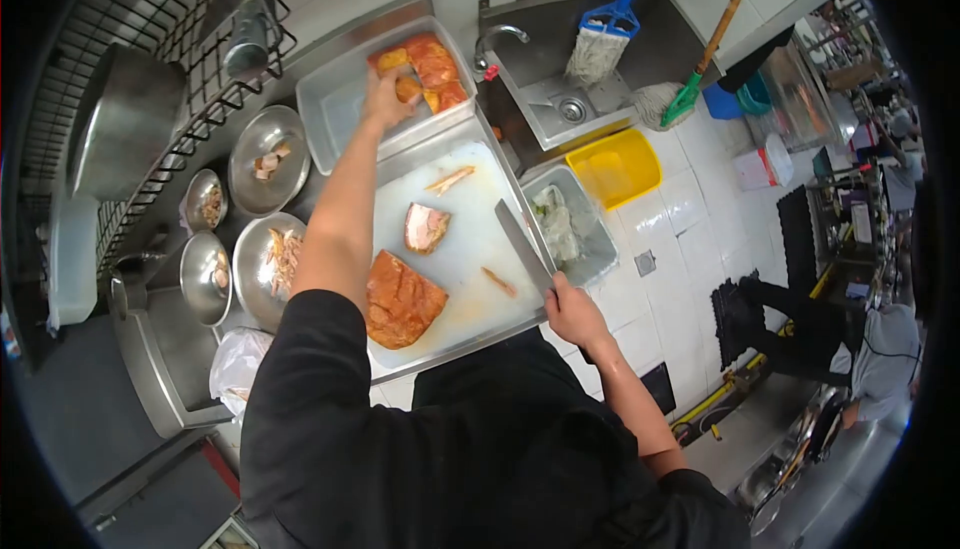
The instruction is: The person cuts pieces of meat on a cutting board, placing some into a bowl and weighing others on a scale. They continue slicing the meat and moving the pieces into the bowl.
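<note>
My left hand reaches into a translucent plastic tub, its fingers and thumb closed around a piece of orange-brown cured meat. More such meat chunks lie beside it in the tub. In my right hand is the handle of a large knife, its broad blade along the right side of the white cutting board. On the board rest a big meat slab, a smaller cut piece showing pale fat, and thin trimmed strips.
Several steel bowls with meat bits stand left of the board. A grey bin with plastic bags and a yellow bucket are at the right. Beyond are a sink and mops. Another person is at far right.
</note>
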Available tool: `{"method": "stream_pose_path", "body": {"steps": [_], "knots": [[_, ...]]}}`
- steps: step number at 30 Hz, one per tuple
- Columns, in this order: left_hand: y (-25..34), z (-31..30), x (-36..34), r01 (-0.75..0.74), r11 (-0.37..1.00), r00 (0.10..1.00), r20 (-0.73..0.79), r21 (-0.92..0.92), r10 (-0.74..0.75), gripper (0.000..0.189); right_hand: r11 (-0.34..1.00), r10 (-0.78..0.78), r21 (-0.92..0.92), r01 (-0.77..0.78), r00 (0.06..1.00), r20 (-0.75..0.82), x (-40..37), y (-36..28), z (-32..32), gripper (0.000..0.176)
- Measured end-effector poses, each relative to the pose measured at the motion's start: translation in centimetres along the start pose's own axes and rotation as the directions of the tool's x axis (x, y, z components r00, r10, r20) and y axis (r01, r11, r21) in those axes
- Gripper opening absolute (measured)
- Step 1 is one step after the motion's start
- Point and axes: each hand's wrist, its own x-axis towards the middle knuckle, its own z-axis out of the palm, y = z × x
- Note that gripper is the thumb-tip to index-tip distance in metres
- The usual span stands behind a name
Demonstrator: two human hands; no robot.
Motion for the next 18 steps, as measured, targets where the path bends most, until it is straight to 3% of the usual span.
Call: {"method": "stream_pose_path", "body": {"steps": [2, 5, 6, 8, 9, 10, 12, 13, 16, 18], "knots": [[0.5, -0.5, -0.6, -0.071, 0.997, 0.997, -0.036, 0.031, 0.072, 0.079, 0.988, 0.028, -0.151, -0.033, 0.999, -0.035, -1.2, -0.9, -0.1, 0.022], [-2.8, -0.2, -0.7, -0.249, 0.968, 0.968, -0.034, -0.029, 0.248, 0.079, 0.989, 0.003, -0.148, -0.011, 0.998, -0.057, -2.2, -0.8, 0.2, 0.020], [-3.0, -0.2, -0.8, -0.240, 0.970, 0.970, -0.031, -0.033, 0.239, 0.079, 0.991, -0.037, -0.128, 0.026, 0.996, -0.078, -2.2, -0.9, 0.2, 0.020], [-3.3, -1.9, -1.2, -0.021, 0.994, 0.998, -0.059, -0.109, 0.015, 0.084, 0.990, -0.048, -0.136, 0.039, 0.997, -0.060, -2.0, -1.0, 0.0, 0.019], [-2.4, -3.1, -1.6, 0.180, 0.983, 0.981, 0.083, -0.044, -0.176, 0.092, 0.991, -0.071, -0.116, 0.065, 0.996, -0.050, -1.5, -0.6, 0.2, 0.019], [-2.0, -3.2, -2.0, 0.180, 0.983, 0.982, 0.071, -0.043, -0.177, 0.092, 0.992, -0.091, -0.095, 0.087, 0.995, -0.043, -1.3, -0.2, 0.6, 0.020], [-2.8, -1.7, -1.3, 0.188, 0.963, 0.969, 0.195, -0.193, -0.150, 0.102, 0.983, -0.113, -0.148, 0.109, 0.993, -0.015, -0.8, 0.1, 0.7, 0.021], [-2.8, -0.6, -0.7, 0.161, 0.984, 0.982, 0.112, -0.075, -0.152, 0.099, 0.974, -0.114, -0.195, 0.114, 0.993, 0.012, -0.3, 0.3, 0.7, 0.023], [-1.6, 0.2, -1.2, 0.099, 0.995, 0.995, -0.014, -0.033, -0.099, 0.091, 0.971, -0.099, -0.215, 0.107, 0.994, 0.051, -0.3, 0.6, 0.4, 0.024], [0.7, -1.0, -3.1, 0.128, 0.991, 0.991, 0.023, 0.031, -0.129, 0.084, 0.972, -0.088, -0.214, 0.101, 0.994, 0.069, -0.8, 0.6, 0.0, 0.022]]}}
